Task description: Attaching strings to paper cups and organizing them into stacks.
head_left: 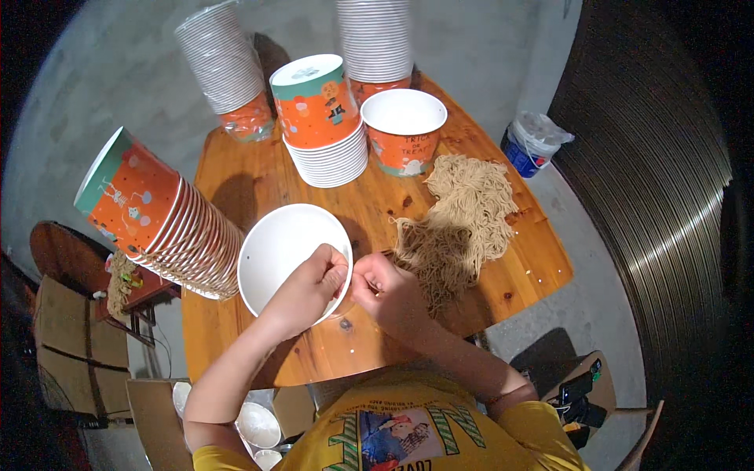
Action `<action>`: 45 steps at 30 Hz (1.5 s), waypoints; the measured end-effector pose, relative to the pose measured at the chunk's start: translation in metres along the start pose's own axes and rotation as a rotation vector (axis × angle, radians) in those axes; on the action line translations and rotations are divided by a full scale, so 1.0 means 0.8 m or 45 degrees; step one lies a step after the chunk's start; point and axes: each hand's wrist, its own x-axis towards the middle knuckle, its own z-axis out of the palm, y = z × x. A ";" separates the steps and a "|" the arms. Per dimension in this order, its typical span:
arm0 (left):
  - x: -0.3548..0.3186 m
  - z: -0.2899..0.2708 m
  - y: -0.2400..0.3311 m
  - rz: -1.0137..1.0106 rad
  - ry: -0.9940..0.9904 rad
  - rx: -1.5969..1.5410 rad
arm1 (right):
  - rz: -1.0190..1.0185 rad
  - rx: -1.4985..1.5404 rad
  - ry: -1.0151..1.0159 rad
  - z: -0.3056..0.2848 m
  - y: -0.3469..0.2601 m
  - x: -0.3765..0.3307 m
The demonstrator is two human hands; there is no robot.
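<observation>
A white paper bucket [275, 235] lies tilted on the table in front of me, its open mouth facing me and a small dark hole in its left wall. My left hand [318, 279] reaches over the mouth, fingers closed at the right rim. Just outside that rim is my right hand [385, 289], also closed; a tiny brownish bit shows between its fingers, too small to name. The two hands nearly meet, and what the left fingers hold is hidden. A tangled heap of tan cords [471, 208] lies to the right, beside my right hand.
Leaning on the left is a stack of orange and green buckets [161, 212] with cords along its side. Farther back stand another stack [318, 118], a single upright bucket [404, 133] and plastic-wrapped stacks [224, 63]. A lined pail [534, 141] is on the floor beyond the wooden table [526, 290].
</observation>
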 end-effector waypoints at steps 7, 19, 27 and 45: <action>0.002 0.002 0.002 0.046 0.021 0.316 | 0.049 0.157 -0.049 -0.001 0.015 -0.004; 0.006 0.000 0.008 -0.043 -0.052 0.259 | 0.120 0.254 -0.059 -0.005 0.015 -0.001; 0.002 -0.019 0.006 0.132 0.266 0.406 | -0.161 0.054 -0.005 -0.033 0.035 0.028; 0.016 -0.011 0.010 -0.243 -0.142 -0.952 | 0.288 0.738 -0.453 -0.025 0.011 0.054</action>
